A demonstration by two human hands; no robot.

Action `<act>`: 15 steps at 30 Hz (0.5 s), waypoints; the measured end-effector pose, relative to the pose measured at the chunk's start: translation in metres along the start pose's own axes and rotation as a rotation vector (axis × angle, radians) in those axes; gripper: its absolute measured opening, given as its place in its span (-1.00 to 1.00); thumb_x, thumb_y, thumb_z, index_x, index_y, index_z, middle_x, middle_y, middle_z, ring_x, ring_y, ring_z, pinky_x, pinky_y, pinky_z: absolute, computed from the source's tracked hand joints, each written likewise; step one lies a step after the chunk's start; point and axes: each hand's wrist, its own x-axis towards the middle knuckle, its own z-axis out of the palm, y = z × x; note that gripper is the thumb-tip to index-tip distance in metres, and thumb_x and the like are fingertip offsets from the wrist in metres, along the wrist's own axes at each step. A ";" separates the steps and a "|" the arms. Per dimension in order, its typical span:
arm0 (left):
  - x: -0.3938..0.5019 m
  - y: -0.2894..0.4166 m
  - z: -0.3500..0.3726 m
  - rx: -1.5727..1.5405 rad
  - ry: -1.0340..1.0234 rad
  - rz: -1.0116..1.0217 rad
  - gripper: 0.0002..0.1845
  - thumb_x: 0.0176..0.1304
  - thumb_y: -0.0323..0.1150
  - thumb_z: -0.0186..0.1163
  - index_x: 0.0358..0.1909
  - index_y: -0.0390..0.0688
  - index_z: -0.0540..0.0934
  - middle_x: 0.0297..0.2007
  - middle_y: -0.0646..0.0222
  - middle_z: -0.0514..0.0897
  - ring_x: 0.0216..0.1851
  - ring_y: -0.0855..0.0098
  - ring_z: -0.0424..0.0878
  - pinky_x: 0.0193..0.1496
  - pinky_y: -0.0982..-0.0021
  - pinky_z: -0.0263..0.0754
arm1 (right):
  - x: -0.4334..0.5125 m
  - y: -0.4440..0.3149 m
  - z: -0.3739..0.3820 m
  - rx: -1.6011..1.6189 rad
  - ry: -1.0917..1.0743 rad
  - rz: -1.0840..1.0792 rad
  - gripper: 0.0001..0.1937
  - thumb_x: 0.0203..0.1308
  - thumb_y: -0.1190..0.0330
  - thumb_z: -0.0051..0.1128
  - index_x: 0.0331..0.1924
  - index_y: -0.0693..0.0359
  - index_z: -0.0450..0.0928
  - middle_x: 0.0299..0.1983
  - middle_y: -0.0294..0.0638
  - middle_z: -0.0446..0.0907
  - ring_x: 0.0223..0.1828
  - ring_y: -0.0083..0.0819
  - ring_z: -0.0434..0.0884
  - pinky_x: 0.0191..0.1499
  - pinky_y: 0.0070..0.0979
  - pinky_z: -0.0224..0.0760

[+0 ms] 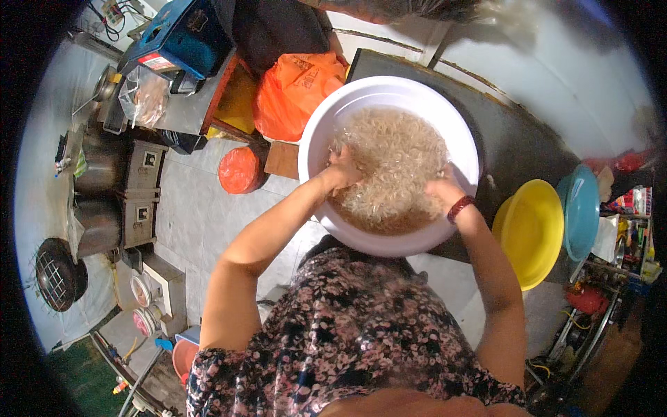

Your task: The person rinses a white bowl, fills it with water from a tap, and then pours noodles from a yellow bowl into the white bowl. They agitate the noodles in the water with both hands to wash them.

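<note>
A large white plastic basin (325,221) stands before me on a dark countertop. Inside it, many pale, curled food pieces (393,161) lie in cloudy brownish water; their exact kind is unclear. My left hand (344,169) dips into the left side of the basin, its fingers partly hidden among the pieces. At the basin's right side, my right hand (444,188) also reaches into the water, fingertips hidden. A dark red beaded bracelet (461,208) circles the right wrist. Whether either hand grips any pieces does not show.
To the right, a yellow basin (536,234) leans on its side beside a blue basin (581,213). Behind the white basin sits an orange plastic bag (297,96). An orange-covered round container (239,169) is on the tiled floor. Metal cooking units (143,187) line the left.
</note>
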 end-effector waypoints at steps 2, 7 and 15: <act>-0.018 0.023 0.005 -0.140 -0.331 -0.072 -0.18 0.02 -0.04 0.41 0.28 -0.21 0.34 0.23 -0.08 0.35 0.26 -0.03 0.34 0.10 -0.02 0.44 | 0.011 0.019 0.013 0.211 -0.122 0.187 -0.27 0.12 0.31 0.17 0.40 0.21 0.13 0.47 0.00 0.04 0.39 -0.04 0.20 0.23 -0.31 0.29; 0.005 0.022 0.057 -0.466 -0.302 -0.087 -0.38 0.03 0.00 0.39 0.01 -0.27 0.59 -0.02 -0.09 0.59 0.04 0.11 0.58 -0.24 0.07 0.59 | 0.031 0.033 0.070 0.646 -0.389 0.168 -0.46 0.33 0.05 0.03 0.28 0.18 0.34 0.13 -0.09 0.50 0.08 -0.26 0.53 0.05 -0.33 0.48; -0.003 0.065 0.039 -0.613 0.327 0.038 -0.72 0.13 -0.36 0.31 -0.19 -0.36 0.63 -0.30 0.09 0.71 -0.34 0.31 0.65 -0.31 0.30 0.56 | 0.031 -0.005 0.073 0.890 -0.174 0.042 -0.65 0.13 0.33 0.31 -0.07 0.35 0.55 -0.23 -0.16 0.63 -0.31 -0.37 0.66 -0.32 -0.42 0.59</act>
